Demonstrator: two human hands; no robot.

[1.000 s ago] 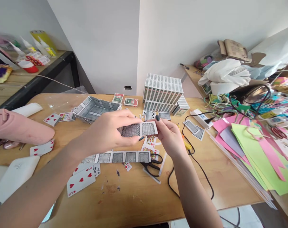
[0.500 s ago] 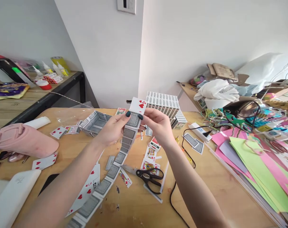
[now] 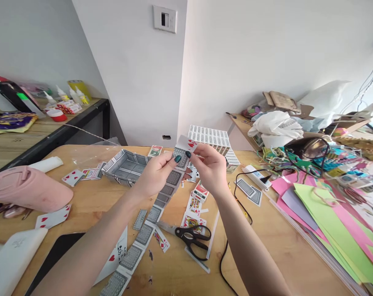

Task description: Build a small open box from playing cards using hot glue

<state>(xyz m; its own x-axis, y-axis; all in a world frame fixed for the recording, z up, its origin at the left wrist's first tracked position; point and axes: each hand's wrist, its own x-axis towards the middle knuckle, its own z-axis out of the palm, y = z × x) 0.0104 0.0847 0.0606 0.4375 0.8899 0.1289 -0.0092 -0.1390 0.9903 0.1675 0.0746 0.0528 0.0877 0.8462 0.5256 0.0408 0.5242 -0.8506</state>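
Note:
A long strip of joined playing cards (image 3: 145, 233), grey-patterned backs up, runs from the table's front edge up to both hands. My left hand (image 3: 157, 170) pinches its upper end from the left, thumb on the patterned back. From the right, my right hand (image 3: 209, 166) grips the same end, its thumb close to the other. A heart card's face (image 3: 189, 144) shows at the top, tilted. Behind my left hand sits an open box made of cards (image 3: 121, 164). Beyond my right hand stands a block built of cards (image 3: 208, 137). The fingers behind the strip are partly hidden.
Black-handled scissors (image 3: 192, 238) lie by loose face cards and a red card box (image 3: 200, 191). A black cable (image 3: 226, 250) leads to a power strip (image 3: 257, 176). Coloured paper (image 3: 322, 218) covers the right; a pink roll (image 3: 29, 189) lies left.
Both hands and the strip's upper end have shifted slightly right and down in view. The top card now tilts more, showing less of its face. The view has tipped up a little.

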